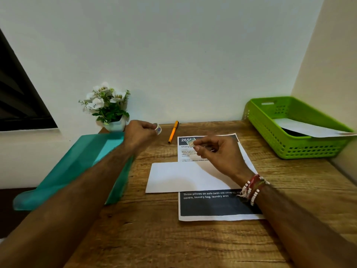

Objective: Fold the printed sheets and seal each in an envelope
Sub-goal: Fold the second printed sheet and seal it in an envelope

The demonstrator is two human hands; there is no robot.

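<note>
Nearest on the wooden desk [154, 238] lay a printed sheet [218, 206], its dark lower band carrying white text about throwing pillows on a sofa. A plain white envelope [179, 176] lay flat across the middle of that sheet, its left end reaching past the sheet's edge onto the bare wood. The right forearm crossed the sheet's right side, with beaded and thread bracelets [251, 188] on the wrist. Above the sheet's top part the right hand [218, 151] hovered, its grip narrow, thumb and forefinger pinching a small square sticker [191, 142] just over the dark header. Further left and slightly beyond, the left hand [141, 132] had its grip closed round a little roll of stickers [158, 129], held clear of the wood. An orange pen [173, 131] lay slanted between the two hands, near the back edge. A teal plastic folder [77, 167] sat under the left forearm, overhanging the desk's left side. At the back left corner stood a white pot of white artificial flowers [108, 107] against the wall. At the far right a lime-green perforated basket [289, 146] held white paper [309, 129], which jutted over its right rim.
</note>
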